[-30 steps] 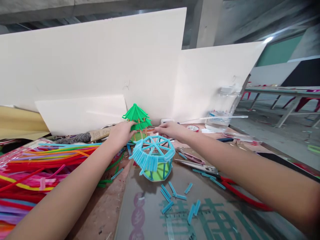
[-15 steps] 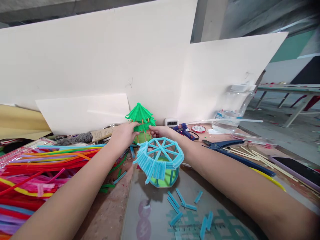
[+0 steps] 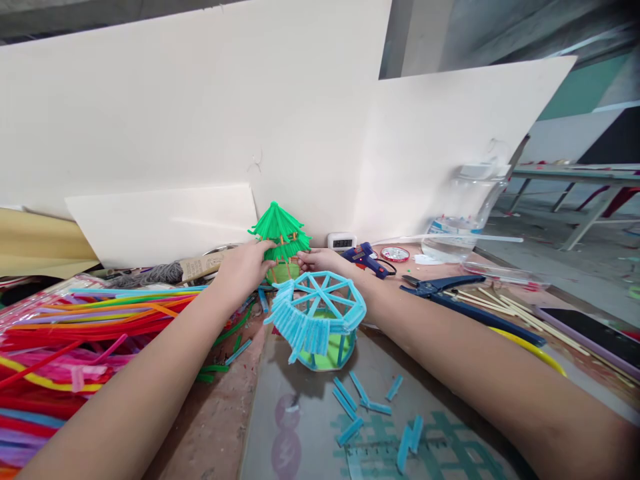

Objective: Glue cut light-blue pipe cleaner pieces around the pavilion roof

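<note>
A small green pavilion model [image 3: 278,225] with a two-tiered fringed roof and orange posts stands at the back, against the white board. My left hand [image 3: 249,265] grips its left side, and my right hand [image 3: 316,258] has its fingers closed on the right side below the roof. Nearer to me, between my forearms, a light-blue pavilion model [image 3: 320,313] rests on the grey mat [image 3: 280,360]. Its top is a spoked ring, with a fringe of blue strips along the left and front; a green base shows inside. Short blue pipe-cleaner pieces [image 3: 371,404] lie in front of it.
Colourful pipe cleaners [image 3: 100,327] heap up at left. Rightward are a glue gun [image 3: 367,259], a timer [image 3: 342,241], a red-rimmed dish [image 3: 395,254], blue-handled pliers [image 3: 450,287], wooden sticks [image 3: 510,307], a phone [image 3: 590,333] and a clear plastic jug [image 3: 457,213]. A white board [image 3: 200,120] stands behind.
The view has shifted slightly. The green pavilion model is turned or tilted a little between my hands, both of which keep hold of it. The blue model and loose pieces stay put.
</note>
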`<state>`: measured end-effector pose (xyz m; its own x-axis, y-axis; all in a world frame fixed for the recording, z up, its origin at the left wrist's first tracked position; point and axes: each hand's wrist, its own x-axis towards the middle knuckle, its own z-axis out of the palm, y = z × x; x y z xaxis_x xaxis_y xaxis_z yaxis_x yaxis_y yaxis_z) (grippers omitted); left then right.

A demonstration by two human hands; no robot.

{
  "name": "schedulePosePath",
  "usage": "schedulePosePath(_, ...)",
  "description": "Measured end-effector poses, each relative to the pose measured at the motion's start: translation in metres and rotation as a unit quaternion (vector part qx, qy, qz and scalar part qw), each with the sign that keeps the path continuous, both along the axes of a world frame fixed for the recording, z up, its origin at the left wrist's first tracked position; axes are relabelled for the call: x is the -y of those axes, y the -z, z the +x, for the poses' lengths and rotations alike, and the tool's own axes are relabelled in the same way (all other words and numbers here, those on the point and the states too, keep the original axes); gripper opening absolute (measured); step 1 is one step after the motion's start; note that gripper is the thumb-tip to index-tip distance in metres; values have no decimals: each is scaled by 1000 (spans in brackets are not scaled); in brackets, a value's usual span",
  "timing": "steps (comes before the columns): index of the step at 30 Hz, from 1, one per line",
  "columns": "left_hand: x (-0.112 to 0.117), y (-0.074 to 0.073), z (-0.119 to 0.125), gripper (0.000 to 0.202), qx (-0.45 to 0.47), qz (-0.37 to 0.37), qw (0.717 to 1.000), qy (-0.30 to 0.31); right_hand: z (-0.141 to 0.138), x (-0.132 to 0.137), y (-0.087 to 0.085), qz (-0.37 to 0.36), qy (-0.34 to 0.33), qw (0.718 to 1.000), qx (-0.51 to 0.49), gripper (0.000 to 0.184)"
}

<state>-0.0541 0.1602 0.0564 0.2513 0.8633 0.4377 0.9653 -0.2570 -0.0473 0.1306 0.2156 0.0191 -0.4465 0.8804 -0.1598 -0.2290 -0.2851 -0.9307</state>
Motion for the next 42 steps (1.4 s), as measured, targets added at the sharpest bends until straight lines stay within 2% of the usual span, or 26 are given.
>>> schedulePosePath(4,-1,0,1,39,-6,3,1000,-7,3,10,2,19,-4,1000,-1,21)
schedulePosePath(9,3,-4,4,43,3,-16,1000,2,9,25,2,38,-123,991,-32,18)
schedulePosePath(11,4,-5,5,45,5,-13,1000,3,7,26,1,38,-141,989,-34,19)
schedulePosePath(15,4,-4,8,43,4,-6,1000,15,0,26,-2,14,-134,991,-24,17)
schedulePosePath(20,6,0,13,46,8,12,1000,11,-5,28,-6,-28,-88,996,2,15)
schedulePosePath(26,9,3,17,43,2,35,999,1,-4,27,-2,-34,-99,994,-7,17)
schedulePosePath(34,7,8,17,38,-21,53,998,3,-5,20,4,-26,-94,995,-14,18)
schedulePosePath(37,7,9,17,38,-33,51,998,0,-4,19,5,1,-103,995,-13,17)
schedulePosePath(42,6,10,17,38,-50,55,997,6,-5,13,7,51,-44,998,-1,16)
